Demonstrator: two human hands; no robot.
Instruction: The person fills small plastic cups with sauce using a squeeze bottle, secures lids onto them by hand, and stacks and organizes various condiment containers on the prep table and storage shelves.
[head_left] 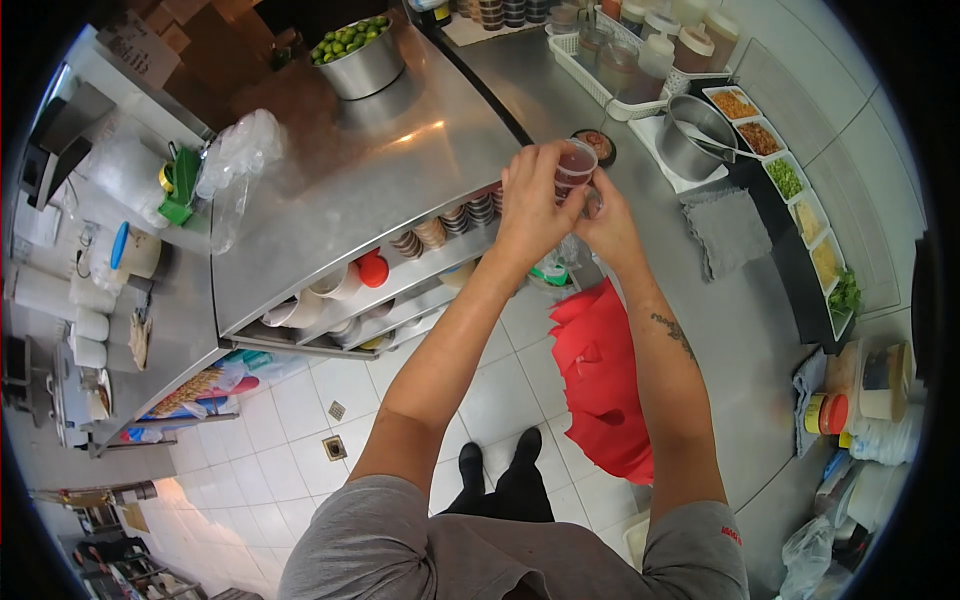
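A small clear plastic cup with dark reddish contents is held up over the gap between the two steel counters. My left hand is closed around its left side. My right hand has its fingers closed against the cup's right and lower side; something clear shows by those fingers, too small to make out. Just beyond the cup, a small round dark container with reddish contents sits on the right counter.
A steel pot of limes stands on the left counter. To the right are a metal pot, a grey cloth, a white basket of bottles and a row of topping trays. Red bags hang below the right counter.
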